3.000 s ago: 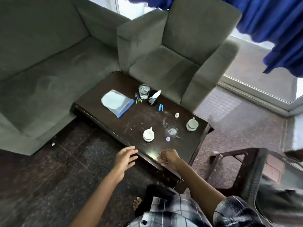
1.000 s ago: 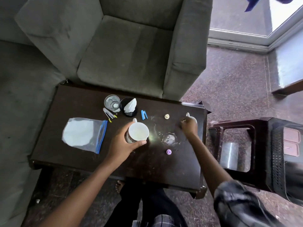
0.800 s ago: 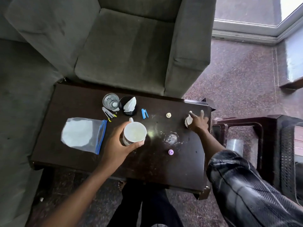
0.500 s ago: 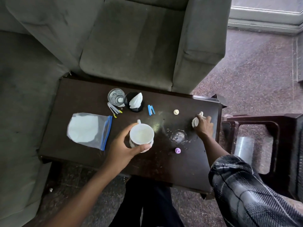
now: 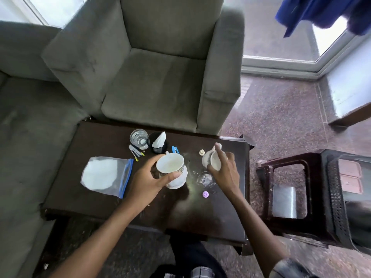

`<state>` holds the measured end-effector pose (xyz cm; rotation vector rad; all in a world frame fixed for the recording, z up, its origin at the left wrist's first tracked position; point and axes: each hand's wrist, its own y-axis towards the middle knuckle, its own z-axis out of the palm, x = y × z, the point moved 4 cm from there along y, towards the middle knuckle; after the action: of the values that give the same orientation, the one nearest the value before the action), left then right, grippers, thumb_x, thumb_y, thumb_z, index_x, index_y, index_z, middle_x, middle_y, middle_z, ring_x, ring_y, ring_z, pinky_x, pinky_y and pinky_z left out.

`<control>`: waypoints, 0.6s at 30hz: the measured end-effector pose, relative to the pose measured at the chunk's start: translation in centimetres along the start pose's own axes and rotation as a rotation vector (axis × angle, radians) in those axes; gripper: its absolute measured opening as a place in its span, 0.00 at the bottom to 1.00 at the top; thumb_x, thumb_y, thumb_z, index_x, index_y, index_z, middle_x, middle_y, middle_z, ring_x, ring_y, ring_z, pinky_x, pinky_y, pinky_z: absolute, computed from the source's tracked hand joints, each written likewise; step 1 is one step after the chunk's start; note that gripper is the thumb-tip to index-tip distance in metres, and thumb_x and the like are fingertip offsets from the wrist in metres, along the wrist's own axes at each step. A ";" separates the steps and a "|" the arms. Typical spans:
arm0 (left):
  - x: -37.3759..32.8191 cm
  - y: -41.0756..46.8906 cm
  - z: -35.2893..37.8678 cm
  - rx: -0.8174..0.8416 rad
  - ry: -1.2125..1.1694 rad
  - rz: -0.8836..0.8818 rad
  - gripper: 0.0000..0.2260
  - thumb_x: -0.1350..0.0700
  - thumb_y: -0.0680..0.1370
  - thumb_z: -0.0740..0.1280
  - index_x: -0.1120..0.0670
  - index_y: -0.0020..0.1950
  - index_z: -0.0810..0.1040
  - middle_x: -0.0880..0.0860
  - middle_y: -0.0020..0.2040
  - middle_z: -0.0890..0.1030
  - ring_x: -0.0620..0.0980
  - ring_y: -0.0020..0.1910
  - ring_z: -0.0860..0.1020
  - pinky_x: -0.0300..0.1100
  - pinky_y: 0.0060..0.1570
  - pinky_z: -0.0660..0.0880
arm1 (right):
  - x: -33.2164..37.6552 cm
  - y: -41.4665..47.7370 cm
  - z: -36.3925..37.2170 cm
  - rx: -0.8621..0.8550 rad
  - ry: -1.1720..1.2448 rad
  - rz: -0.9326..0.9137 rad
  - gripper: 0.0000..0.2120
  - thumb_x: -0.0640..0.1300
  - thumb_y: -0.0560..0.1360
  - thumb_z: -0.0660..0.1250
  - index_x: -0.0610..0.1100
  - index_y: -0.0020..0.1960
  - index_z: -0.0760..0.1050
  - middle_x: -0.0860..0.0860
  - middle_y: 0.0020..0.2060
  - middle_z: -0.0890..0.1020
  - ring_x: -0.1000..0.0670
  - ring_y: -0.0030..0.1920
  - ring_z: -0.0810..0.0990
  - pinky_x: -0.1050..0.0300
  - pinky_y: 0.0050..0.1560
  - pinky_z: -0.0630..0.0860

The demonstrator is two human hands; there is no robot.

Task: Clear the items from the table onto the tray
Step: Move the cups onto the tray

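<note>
1. Table (image 5: 200,217) of dark wood, long side toward me; grey armchair (image 5: 160,87) against its far edge.
2. I see the left hand (image 5: 148,180) wrapped round a white cup (image 5: 170,166) at mid-table. The thumb is on the near side, the fingers on the far-left side, and the mouth faces up, slightly tipped.
3. A saucer (image 5: 177,182) shows just under that cup; I cannot tell if they touch.
4. The right hand (image 5: 225,173) grips a second white cup (image 5: 208,160) near the right end of the table. The fingers lie over the rim, and the cup is tilted with its handle toward the far edge.
5. At the far edge, a water glass (image 5: 138,138) stands just beside a black holder (image 5: 158,148) with white tissue in it.
6. Pens (image 5: 136,153) lie just near-side of the glass, and a blue clip (image 5: 175,149) sits right of the holder.
7. A zip bag (image 5: 105,175) lies flat toward the left end, blue seal facing the left hand.
8. A cream cap (image 5: 201,152) sits just left of the second white cup.
9. A purple cap (image 5: 205,194) lies nearer the near edge, between the wrists.
</note>
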<state>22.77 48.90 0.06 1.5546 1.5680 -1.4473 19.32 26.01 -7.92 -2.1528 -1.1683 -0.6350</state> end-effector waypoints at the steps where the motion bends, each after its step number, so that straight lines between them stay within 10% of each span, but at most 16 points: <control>1: -0.3 -0.8 0.2 0.007 -0.002 0.010 0.28 0.37 0.56 0.74 0.41 0.54 0.76 0.43 0.51 0.83 0.43 0.53 0.80 0.47 0.58 0.77 | 0.5 -1.4 -0.9 -0.035 0.062 -0.005 0.35 0.51 0.70 0.68 0.58 0.73 0.57 0.50 0.62 0.68 0.48 0.62 0.71 0.50 0.54 0.72; 18: -1.6 -17.7 7.8 0.000 -0.199 0.101 0.23 0.45 0.65 0.75 0.50 0.58 0.76 0.42 0.48 0.80 0.41 0.47 0.79 0.39 0.44 0.78 | -4.2 -23.3 -13.2 -0.147 0.580 -0.079 0.30 0.42 0.65 0.77 0.50 0.63 0.67 0.60 0.52 0.74 0.57 0.52 0.76 0.57 0.51 0.76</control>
<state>4.38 45.09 4.89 1.4203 1.3558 -1.4949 -4.37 24.42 5.14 -1.8465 -0.9055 -1.3079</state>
